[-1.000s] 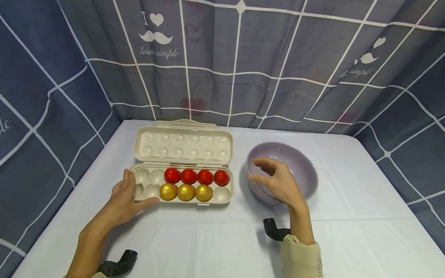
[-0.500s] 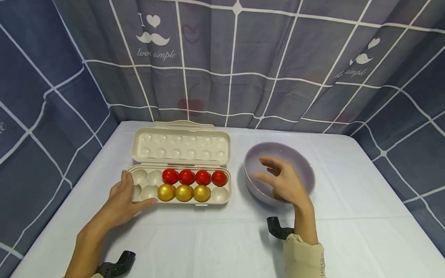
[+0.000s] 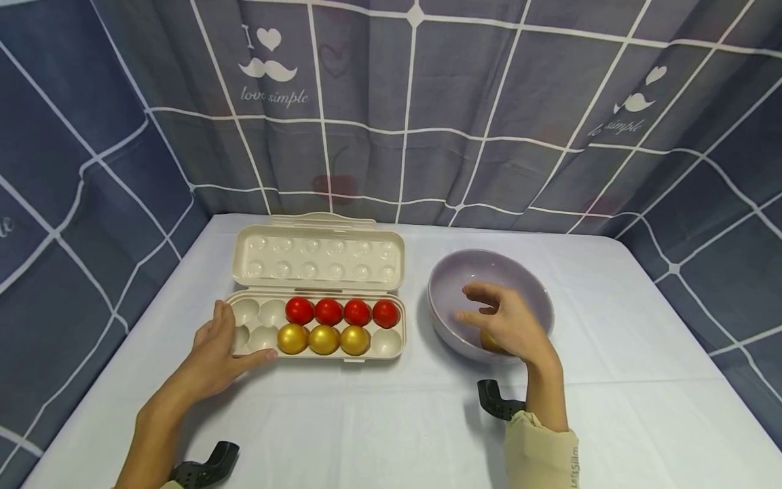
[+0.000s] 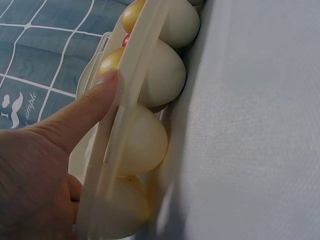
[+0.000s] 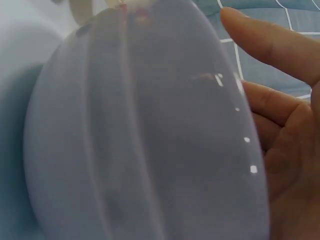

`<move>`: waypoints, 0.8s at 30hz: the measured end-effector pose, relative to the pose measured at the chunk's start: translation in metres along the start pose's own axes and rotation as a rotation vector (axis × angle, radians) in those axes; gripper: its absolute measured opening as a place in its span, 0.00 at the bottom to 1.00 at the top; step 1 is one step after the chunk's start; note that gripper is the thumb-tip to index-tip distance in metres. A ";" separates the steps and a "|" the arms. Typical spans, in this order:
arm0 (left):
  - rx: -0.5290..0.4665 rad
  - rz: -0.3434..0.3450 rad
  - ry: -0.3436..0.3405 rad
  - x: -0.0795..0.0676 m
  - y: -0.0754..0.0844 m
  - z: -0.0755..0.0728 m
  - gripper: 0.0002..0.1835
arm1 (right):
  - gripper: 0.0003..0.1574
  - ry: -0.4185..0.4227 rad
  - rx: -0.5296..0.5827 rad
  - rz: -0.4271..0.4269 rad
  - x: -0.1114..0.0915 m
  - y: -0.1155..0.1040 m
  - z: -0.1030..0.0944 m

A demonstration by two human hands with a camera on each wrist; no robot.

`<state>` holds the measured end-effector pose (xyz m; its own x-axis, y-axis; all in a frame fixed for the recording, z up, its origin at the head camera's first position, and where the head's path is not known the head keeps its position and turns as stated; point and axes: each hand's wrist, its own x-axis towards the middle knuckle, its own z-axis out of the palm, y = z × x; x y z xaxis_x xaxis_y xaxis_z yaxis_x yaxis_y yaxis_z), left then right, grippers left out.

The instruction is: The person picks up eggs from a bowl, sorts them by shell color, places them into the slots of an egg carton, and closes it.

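Note:
An egg carton lies with its lid folded back. In it sit several red eggs in the far row and three gold eggs in the near row. My left hand grips the carton's left end, fingers along the side; the thumb lies over the front rim in the left wrist view. Over the purple bowl, my right hand hovers with thumb and fingers apart and nothing between them. A gold egg shows inside the bowl, partly hidden by that hand.
A white cloth covers the table. Behind and on both sides hangs a grey-blue checked curtain. Black wrist mounts stick out from both wrists. Cups at the carton's left and one at its near right corner hold no egg.
My right hand has shifted right and slightly nearer over the bowl, with thumb and fingers still apart. The gold egg in the bowl has come into view. My left hand stays on the carton.

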<state>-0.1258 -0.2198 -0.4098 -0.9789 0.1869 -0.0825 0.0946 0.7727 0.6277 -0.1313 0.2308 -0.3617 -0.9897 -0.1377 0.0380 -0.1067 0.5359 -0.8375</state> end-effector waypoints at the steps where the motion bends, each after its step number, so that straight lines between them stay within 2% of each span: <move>1: 0.003 0.001 0.001 0.000 0.000 0.000 0.69 | 0.36 -0.005 -0.011 0.007 -0.001 0.000 -0.001; 11: 0.007 -0.004 0.001 0.000 -0.001 0.001 0.69 | 0.37 -0.041 -0.155 0.090 -0.008 -0.003 -0.011; 19: 0.008 -0.001 -0.002 0.001 -0.001 0.001 0.68 | 0.39 -0.072 -0.249 0.190 -0.012 -0.010 -0.013; 24: 0.013 0.005 -0.001 0.001 -0.001 0.001 0.68 | 0.40 -0.078 -0.265 0.198 -0.011 -0.009 -0.012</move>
<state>-0.1271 -0.2197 -0.4111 -0.9783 0.1912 -0.0802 0.1017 0.7795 0.6181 -0.1205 0.2377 -0.3480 -0.9847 -0.0669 -0.1610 0.0555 0.7553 -0.6530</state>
